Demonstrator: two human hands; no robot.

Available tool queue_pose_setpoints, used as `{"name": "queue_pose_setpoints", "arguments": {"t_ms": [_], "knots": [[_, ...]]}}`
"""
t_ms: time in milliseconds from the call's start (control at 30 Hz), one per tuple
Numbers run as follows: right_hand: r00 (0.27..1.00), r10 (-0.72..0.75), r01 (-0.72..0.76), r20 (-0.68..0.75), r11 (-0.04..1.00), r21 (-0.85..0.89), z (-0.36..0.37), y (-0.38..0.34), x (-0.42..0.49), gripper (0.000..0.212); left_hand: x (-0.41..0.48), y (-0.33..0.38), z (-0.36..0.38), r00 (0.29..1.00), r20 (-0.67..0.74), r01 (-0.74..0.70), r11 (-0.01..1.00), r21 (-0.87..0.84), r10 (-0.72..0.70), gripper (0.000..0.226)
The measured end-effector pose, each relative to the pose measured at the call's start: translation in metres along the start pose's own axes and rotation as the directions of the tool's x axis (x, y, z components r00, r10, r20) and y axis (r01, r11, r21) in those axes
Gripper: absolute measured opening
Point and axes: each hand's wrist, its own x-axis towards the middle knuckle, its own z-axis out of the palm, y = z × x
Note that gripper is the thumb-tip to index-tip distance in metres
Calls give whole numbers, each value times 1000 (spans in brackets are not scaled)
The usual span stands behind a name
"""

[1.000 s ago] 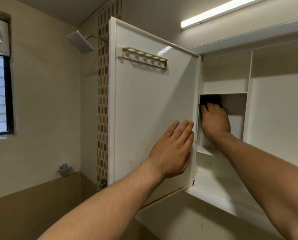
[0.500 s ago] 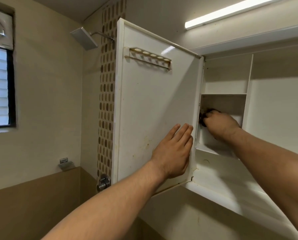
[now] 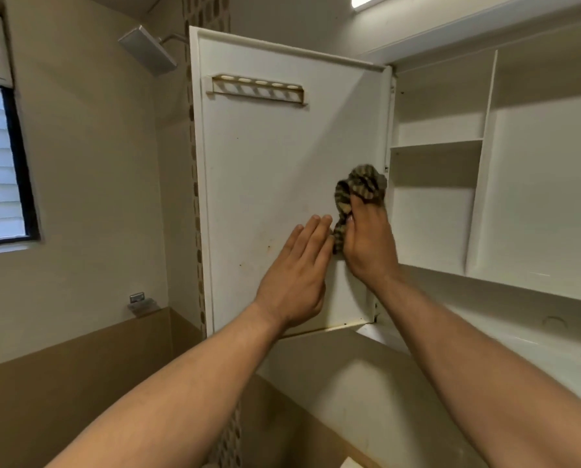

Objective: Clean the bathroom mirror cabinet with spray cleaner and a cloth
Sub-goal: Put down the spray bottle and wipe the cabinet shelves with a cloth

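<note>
My left hand (image 3: 296, 282) lies flat against the inner face of the open cabinet door (image 3: 265, 163), fingers straight and together, holding nothing. Just beside it, my right hand (image 3: 366, 244) grips a bunched striped cloth (image 3: 360, 184) and presses it to the same face near the hinge edge. The cloth bulges out above my fingertips and trails down between my two hands. A slotted holder rack (image 3: 257, 89) sits high on the door. To the right the mirror cabinet (image 3: 535, 197) stands open, its white shelf (image 3: 434, 143) level with the cloth. A shower head (image 3: 147, 50) hangs to the left of the door.
</note>
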Motion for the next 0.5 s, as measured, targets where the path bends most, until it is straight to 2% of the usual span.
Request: {"name": "queue_pose_setpoints", "arguments": {"t_ms": [67, 167, 267, 333, 467, 500], "knots": [[992, 127, -127, 14, 992, 17, 16, 1, -45, 52, -17, 2, 5, 1000, 0, 2, 1000, -4, -2, 67], [942, 323, -325, 88, 946, 5, 38, -8, -128, 55, -42, 10, 13, 999, 52, -1, 1000, -9, 1, 64], [902, 415, -417, 118, 909, -4, 48, -20, -179, 48, -68, 19, 21, 992, 127, 8, 1000, 4, -8, 71], [894, 427, -432, 135, 902, 14, 42, -17, -174, 48, -80, 25, 23, 989, 148, 17, 1000, -1, -17, 72], [933, 312, -306, 179, 950, -62, 23, 2, -147, 54, -97, 33, 19, 982, 179, 62, 998, 7, -62, 74], [932, 328, -321, 153, 945, -71, 23, 3, -147, 55, -101, 33, 17, 979, 187, 84, 996, 10, -85, 74]]}}
